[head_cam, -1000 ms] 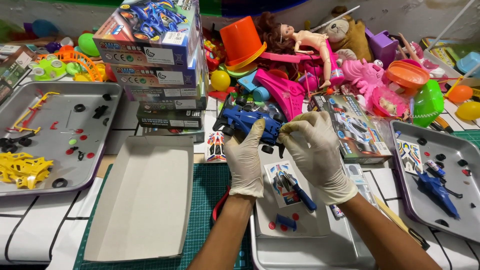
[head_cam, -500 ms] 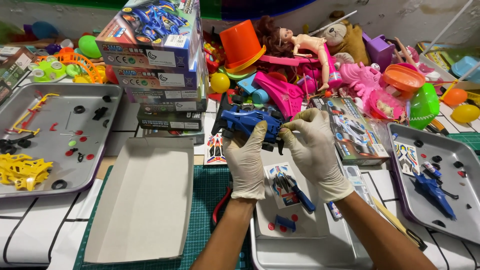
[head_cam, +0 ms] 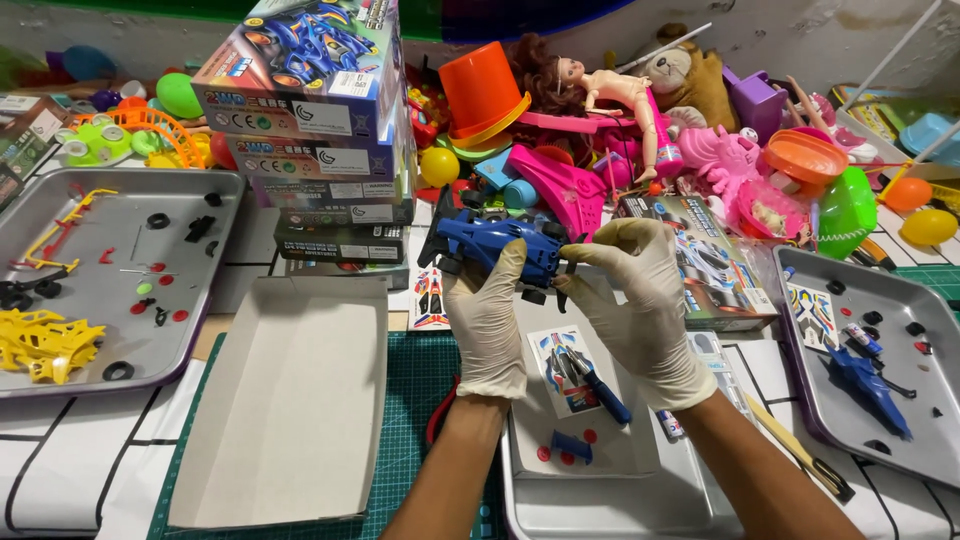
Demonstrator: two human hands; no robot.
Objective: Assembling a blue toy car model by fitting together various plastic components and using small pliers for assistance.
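1. The left hand (head_cam: 487, 325), gloved, has its fingers closed around the blue toy race car (head_cam: 495, 245), held above the bench, over the top edge of the metal tray (head_cam: 620, 505).
2. The right hand (head_cam: 640, 305) pinches the car's rear end with its fingers.
3. Against a second ago, the car sits slightly lower and closer, with both hands re-gripped; the fitting work on its rear seems ongoing.
4. A sticker sheet (head_cam: 565, 370) lies below.
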